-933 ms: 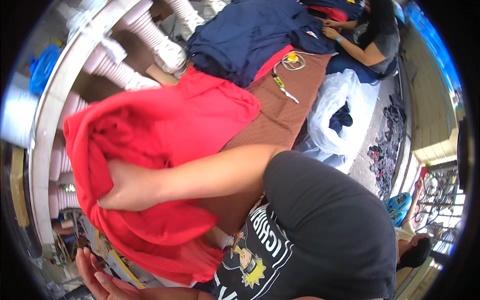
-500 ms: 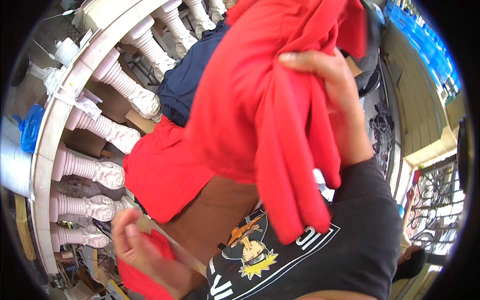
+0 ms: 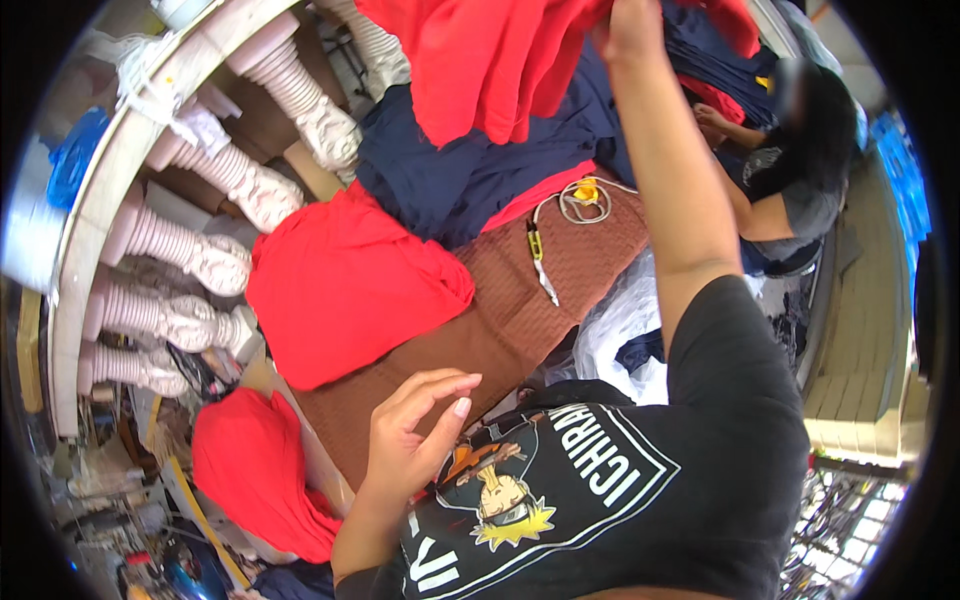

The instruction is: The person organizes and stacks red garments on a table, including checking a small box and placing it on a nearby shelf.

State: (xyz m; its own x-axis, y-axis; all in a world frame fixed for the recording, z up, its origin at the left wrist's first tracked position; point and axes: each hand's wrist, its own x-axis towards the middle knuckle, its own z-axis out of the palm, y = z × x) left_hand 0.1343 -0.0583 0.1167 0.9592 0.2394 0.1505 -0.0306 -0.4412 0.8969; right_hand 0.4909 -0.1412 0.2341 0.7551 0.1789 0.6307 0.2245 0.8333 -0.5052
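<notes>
Now your right hand, at one o'clock, has its grip clamped on a loose bright-red cloth at twelve, above a navy fabric heap. Your left hand, at seven, has thumb and fingers apart, near the brown quilted cloth; a smooth red fabric pile lies at nine.

This looks like a balcony or porch serving as a garment workplace: red cloth and navy cloth lie on the brown surface. Ornate balusters line its left; a co-worker is at its far right.
</notes>
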